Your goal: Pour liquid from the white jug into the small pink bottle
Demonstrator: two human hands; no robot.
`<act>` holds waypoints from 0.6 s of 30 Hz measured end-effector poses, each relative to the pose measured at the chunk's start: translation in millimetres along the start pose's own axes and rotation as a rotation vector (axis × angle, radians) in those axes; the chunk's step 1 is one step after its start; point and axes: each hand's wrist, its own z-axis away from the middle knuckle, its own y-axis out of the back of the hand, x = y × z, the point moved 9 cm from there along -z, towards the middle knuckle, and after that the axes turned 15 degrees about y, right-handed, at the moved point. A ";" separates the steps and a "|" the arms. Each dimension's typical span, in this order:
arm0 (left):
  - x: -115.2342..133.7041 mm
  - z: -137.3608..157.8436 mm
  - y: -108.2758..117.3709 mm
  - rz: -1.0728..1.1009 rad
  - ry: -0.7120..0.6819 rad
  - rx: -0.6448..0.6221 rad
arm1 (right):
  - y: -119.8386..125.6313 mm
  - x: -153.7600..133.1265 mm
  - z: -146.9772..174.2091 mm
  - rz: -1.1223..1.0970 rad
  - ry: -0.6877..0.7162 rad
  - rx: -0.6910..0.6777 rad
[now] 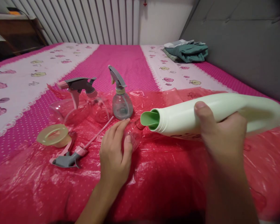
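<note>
My left hand (115,149) is closed around a small clear bottle (135,133) with its neck uncovered, tilted toward the right. My right hand (221,133) grips a large pale green detergent bottle (182,119), held nearly level. The green spout (150,119) of the big bottle meets the small bottle's mouth; no liquid stream is visible. Left of my left hand lies a grey and pink spray trigger head (67,160) with its thin tube. Just beyond my fingers stands a clear spray bottle (122,105) with a grey trigger.
A yellowish translucent cap (52,135) and a second pink and grey trigger sprayer (79,85), beside clear plastic bottles, are on the left. Red plastic sheeting (158,180) covers the near bed. Folded clothes (186,51) lie at the back right, by a grey headboard (242,40).
</note>
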 end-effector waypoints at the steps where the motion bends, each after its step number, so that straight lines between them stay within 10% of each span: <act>1: 0.0 0.0 0.1 0.001 -0.001 0.000 | 0.1 -0.3 0.0 -0.003 0.003 -0.001; 18: 1.0 0.0 0.7 -0.004 -0.004 0.005 | 1.8 0.8 0.6 0.010 -0.028 0.002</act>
